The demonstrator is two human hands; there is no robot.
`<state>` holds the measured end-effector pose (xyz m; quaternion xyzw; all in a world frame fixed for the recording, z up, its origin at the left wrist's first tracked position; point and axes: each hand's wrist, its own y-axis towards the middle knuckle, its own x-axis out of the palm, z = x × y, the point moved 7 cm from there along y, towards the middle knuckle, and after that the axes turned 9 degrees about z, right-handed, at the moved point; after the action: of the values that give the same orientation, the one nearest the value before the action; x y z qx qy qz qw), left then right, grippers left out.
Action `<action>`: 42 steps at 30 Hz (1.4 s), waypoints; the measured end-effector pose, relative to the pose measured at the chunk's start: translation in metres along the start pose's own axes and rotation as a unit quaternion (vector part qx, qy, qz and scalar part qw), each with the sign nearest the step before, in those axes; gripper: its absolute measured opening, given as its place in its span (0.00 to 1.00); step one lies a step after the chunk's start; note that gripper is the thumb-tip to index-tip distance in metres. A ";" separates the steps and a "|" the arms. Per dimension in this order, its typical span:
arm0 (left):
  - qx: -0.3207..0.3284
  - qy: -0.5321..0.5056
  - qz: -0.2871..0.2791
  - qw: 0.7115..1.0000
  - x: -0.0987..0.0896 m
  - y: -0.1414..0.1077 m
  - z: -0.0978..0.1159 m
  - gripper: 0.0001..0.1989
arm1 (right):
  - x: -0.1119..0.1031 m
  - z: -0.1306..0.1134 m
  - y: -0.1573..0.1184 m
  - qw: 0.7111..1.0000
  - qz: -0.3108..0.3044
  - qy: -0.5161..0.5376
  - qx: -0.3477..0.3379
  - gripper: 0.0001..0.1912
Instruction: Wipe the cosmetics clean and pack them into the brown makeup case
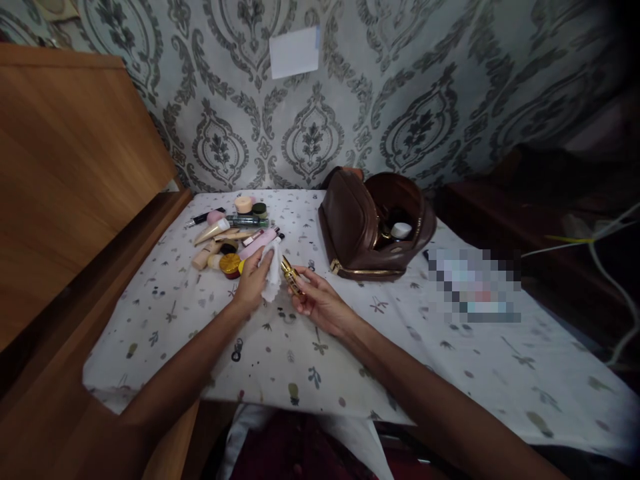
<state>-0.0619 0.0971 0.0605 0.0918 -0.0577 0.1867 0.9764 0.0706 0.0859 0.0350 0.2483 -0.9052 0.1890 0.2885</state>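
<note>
My left hand (251, 280) is closed on a white wipe (273, 275), which hangs down from the fingers. Close beside it, my right hand (320, 301) grips a small gold bottle (291, 277), tilted with its upper end toward the wipe. Whether wipe and bottle touch is hard to make out. Just beyond my left hand lies a group of cosmetics: a jar with a yellow-gold lid (230, 265), a cream-coloured tube (212, 231), a pink sponge (215, 217), a dark green clear tube (247, 222) and a peach-lidded jar (243, 204).
A brown cosmetic bag (350, 217) stands unzipped at the back right, with a white-lidded item (401, 231) inside. A blurred-out flat object (475, 285) lies farther right on the patterned tablecloth (180, 340). Wooden furniture (75, 133) borders the left; white cables (600, 253) hang at the right.
</note>
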 end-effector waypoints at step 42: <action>0.127 0.172 -0.085 0.973 0.022 -0.023 0.014 0.14 | -0.006 0.008 0.007 0.998 0.051 -0.012 -0.031 0.25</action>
<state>-0.0342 0.0812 0.0738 0.1864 0.1437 0.1215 0.9643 0.0677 0.0893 0.0239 0.1948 -0.9256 0.1720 0.2753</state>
